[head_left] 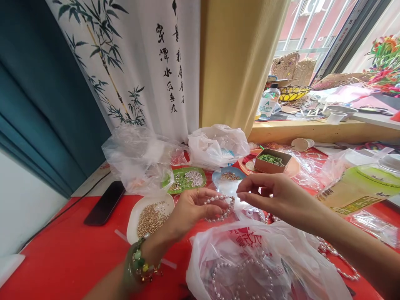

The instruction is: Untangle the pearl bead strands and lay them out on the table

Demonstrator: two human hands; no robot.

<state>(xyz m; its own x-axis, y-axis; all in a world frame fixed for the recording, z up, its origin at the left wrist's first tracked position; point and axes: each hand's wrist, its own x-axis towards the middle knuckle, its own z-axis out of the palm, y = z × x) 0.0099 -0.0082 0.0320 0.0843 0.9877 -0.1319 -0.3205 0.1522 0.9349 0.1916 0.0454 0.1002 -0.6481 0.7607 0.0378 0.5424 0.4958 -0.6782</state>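
My left hand [200, 206] is closed on a bracelet [230, 207] of pearl-like beads, pinched between thumb and fingers and hanging as a loop. Just right of it, my right hand [264, 191] has thumb and forefinger drawn together; anything between them is too small to make out. Below both hands lies a clear plastic bag [200, 254] with red print and strings of pearly beads [215, 277] in it. A white dish [133, 218] of gold beads sits beside my left wrist. Behind are a green tray [203, 177] with white and gold beads and a blue dish [217, 179] with gold beads.
A black phone [104, 204] lies at the left on the red tabletop [62, 250]. Crumpled plastic bags [218, 143] line the back. To the right stand a box of green cord [271, 164], a large yellow-green bottle [359, 187] and a beaded strand [340, 260].
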